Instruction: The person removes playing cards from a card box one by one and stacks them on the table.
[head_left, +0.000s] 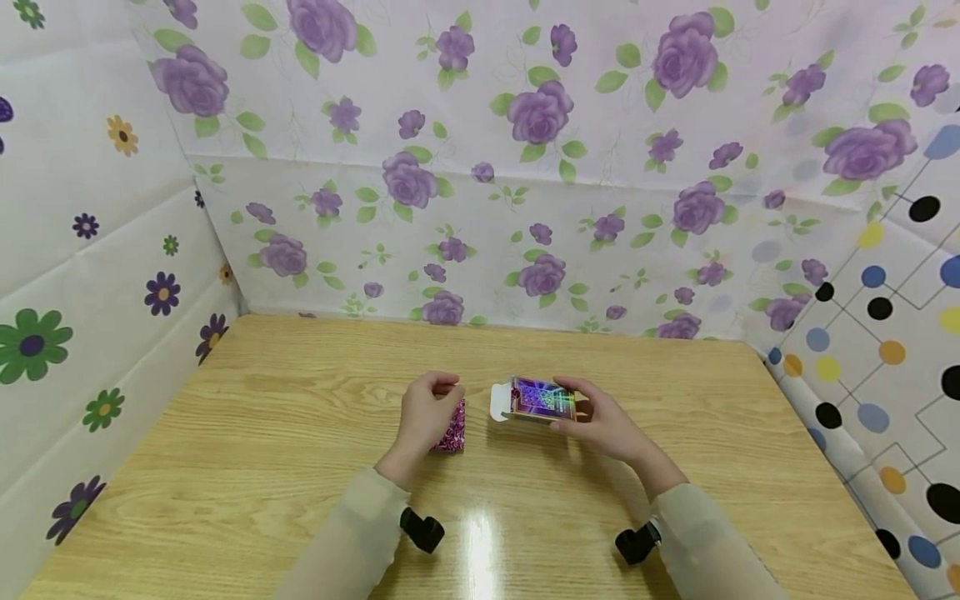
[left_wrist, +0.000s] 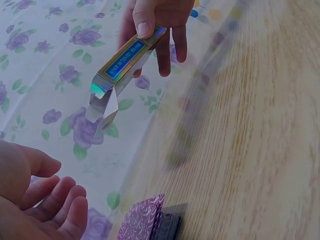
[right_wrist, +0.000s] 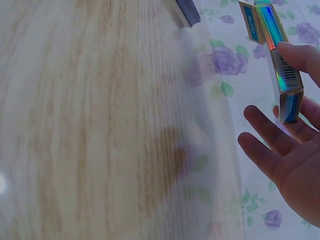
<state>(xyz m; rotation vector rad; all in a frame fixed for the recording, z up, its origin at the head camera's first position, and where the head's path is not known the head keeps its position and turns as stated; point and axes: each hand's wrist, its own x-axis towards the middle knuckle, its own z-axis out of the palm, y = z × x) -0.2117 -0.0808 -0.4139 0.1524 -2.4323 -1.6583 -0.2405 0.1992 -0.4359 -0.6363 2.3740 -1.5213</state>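
My right hand [head_left: 606, 423] pinches a shiny rainbow-foil card box [head_left: 543, 398] between thumb and fingers, holding it above the table. The box's left end is unfolded, its white flap [head_left: 500, 402] sticking out toward the left hand. In the left wrist view that end of the box [left_wrist: 125, 62] gapes. My left hand [head_left: 426, 410] hovers beside a pink-patterned deck of cards [head_left: 452, 432], fingers loosely bent with nothing between them. The deck [left_wrist: 142, 220] lies on the table, its top card tilted up; the hand partly hides it in the head view.
The wooden table [head_left: 315, 467] has a flower-printed cloth [head_left: 480, 250] behind it, with patterned cloths at left and right. A bright light reflection lies near the table's front. Each wrist wears a small black camera [head_left: 422, 531].
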